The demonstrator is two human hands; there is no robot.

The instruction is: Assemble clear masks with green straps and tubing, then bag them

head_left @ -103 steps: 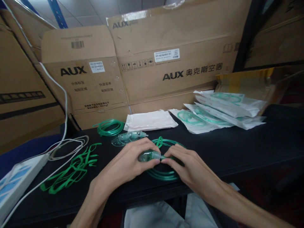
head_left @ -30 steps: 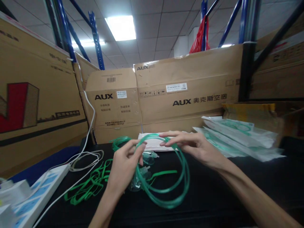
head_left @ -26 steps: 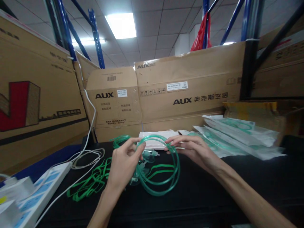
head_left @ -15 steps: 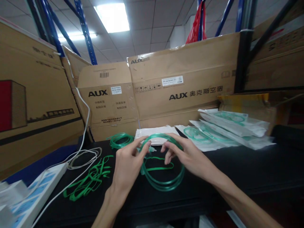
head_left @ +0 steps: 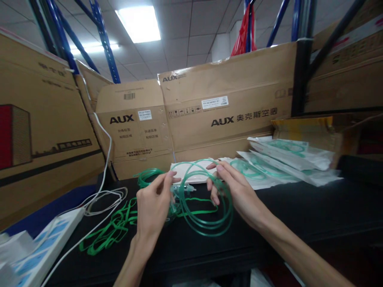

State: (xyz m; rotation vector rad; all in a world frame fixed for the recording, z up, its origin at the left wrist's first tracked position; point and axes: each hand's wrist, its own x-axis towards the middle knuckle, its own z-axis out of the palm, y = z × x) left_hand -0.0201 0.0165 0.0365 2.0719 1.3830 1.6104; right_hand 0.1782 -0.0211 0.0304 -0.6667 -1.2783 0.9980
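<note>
A loose coil of clear green tubing (head_left: pixel 206 233) hangs between my hands, its loops spread apart. My right hand (head_left: pixel 231 185) is closed on the coil's upper right side. My left hand (head_left: pixel 155 199) pinches a thin strand of the tubing to the left of the coil. Behind the coil, a clear plastic fitting (head_left: pixel 187 188) and a green elastic strap (head_left: pixel 199 213) lie on the black table. Another tubing coil (head_left: pixel 145 177) sits behind my left hand.
Green straps (head_left: pixel 104 235) lie in a heap at the left, near a white cable (head_left: pixel 110 191) and a power strip (head_left: pixel 49 243). Packaged tubing (head_left: pixel 287 163) is stacked at the right. Cardboard (head_left: pixel 191 119) stands behind the table.
My left hand has moved left and slightly down, away from the main loops, drawing out a strand. The coil's loops have spread apart, while my right hand stays at the right side.
</note>
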